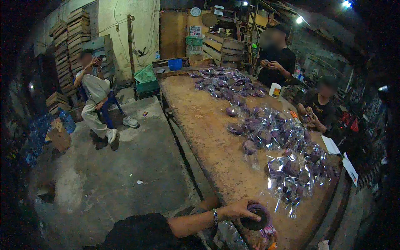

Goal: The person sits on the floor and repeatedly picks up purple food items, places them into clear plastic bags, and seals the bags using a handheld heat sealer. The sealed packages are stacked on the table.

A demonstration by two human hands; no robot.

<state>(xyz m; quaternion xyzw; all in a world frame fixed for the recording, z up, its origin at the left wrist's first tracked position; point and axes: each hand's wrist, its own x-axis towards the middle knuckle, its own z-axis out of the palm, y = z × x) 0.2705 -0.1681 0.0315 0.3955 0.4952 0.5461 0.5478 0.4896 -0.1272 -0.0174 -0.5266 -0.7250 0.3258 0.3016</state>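
One purple round is in the wearer's left hand, fingers and thumb clamped on its rim, above the near end of the surface, close to its left edge. Just below it, at the near end, something like the right hand shows, too blurred for me to tell whether it holds anything. A bracelet circles the left wrist.

Many wrapped rounds in shiny clear film spread from the far end down along the right edge, leaving a bare strip by the left edge. By the right edge stand a white tub and, nearer, two white sheets. Two people in black work along that edge, each with both hands drawn close together. A blue bin sits at the far edge; green crates stand beside the far left corner.
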